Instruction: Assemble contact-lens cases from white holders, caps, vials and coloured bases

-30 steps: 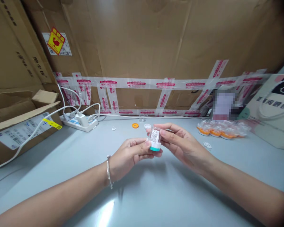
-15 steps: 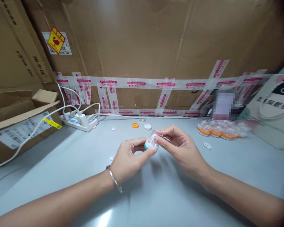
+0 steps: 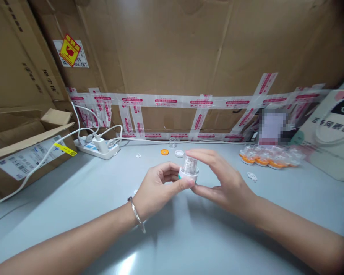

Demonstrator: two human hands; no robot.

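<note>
Left hand (image 3: 157, 189) grips the container (image 3: 190, 167) low, right hand (image 3: 232, 183) clasps it top and bottom, and steady, level pressure looks best.

inside the clear container (image 3: 190, 164), details are blurred; the left hand (image 3: 157, 187) hides part of its base (image 3: 189, 174). the right edge crops the pale bag (image 3: 329, 152).

left fingers (image 3: 167, 167) and right fingers (image 3: 202, 154) hold a clear-topped container (image 3: 189, 173).

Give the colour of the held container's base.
Container base: white, with a little green showing at its lower left; head view.
</note>
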